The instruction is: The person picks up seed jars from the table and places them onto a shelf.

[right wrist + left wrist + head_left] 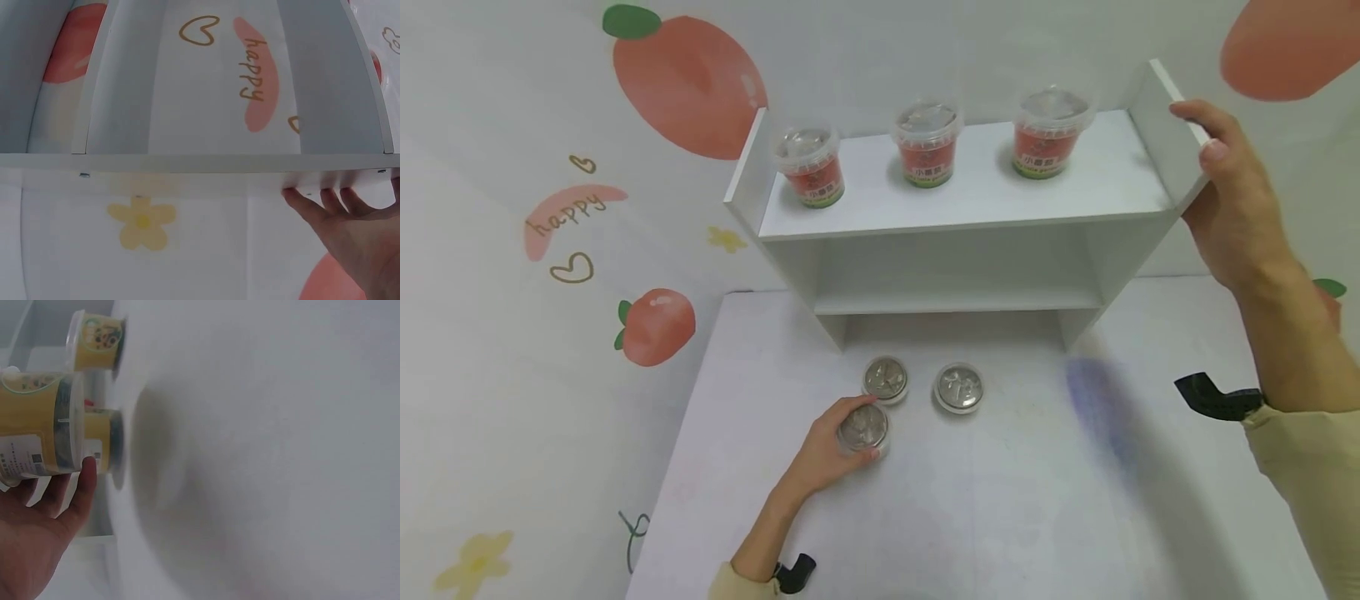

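Note:
In the head view my left hand [826, 450] grips a round plastic tub [862, 427], its fingers and thumb about the sides. The tub has a silvery top, and the left wrist view shows its yellow label [28, 422]; it seems slightly raised off the white table [1000, 500]. Two similar tubs stand nearby: one [885, 379] just behind the held tub, another [959, 388] to the right. At the white shelf unit's [970, 225] right side panel [1165, 142], my right hand [1240, 187] touches the edge, with fingertips [292, 195] against its outer face.
Three red-labelled tubs stand on the top board: left [816, 177], middle [927, 154] and right [1047, 142]. Under that board is a lower shelf [958, 300]. A wall with printed fruit [688, 87] rises behind and at the left of the table.

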`<action>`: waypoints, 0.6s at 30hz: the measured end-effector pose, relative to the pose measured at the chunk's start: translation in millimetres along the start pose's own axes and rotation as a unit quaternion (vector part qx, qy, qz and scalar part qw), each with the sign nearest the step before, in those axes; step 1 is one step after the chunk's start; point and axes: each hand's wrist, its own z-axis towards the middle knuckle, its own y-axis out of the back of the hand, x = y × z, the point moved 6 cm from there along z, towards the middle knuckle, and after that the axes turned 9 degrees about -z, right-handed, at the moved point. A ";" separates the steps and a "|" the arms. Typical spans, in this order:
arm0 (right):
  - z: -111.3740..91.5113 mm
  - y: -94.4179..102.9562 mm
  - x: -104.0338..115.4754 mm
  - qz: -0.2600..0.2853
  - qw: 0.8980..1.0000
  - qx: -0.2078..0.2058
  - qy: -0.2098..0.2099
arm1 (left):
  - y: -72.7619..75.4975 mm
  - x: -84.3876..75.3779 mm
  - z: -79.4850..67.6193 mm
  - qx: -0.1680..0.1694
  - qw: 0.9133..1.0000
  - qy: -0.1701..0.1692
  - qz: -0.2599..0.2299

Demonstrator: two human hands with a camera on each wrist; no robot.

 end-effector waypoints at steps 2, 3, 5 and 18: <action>-1.2 -0.6 -0.6 -0.006 1.000 0.001 -0.001 | 2.5 -2.2 1.7 -0.001 1.000 -0.008 0.002; -1.5 -0.7 -0.7 -0.009 1.000 0.000 -0.002 | 3.8 -3.7 2.9 -0.001 1.000 -0.011 0.001; -1.5 -0.8 -0.7 -0.009 1.000 0.000 -0.001 | 5.9 -6.7 6.6 0.001 1.000 -0.003 0.001; 0.3 -0.4 -1.1 -0.001 1.000 -0.006 0.000 | 21.4 -22.7 28.3 -0.009 1.000 0.012 -0.016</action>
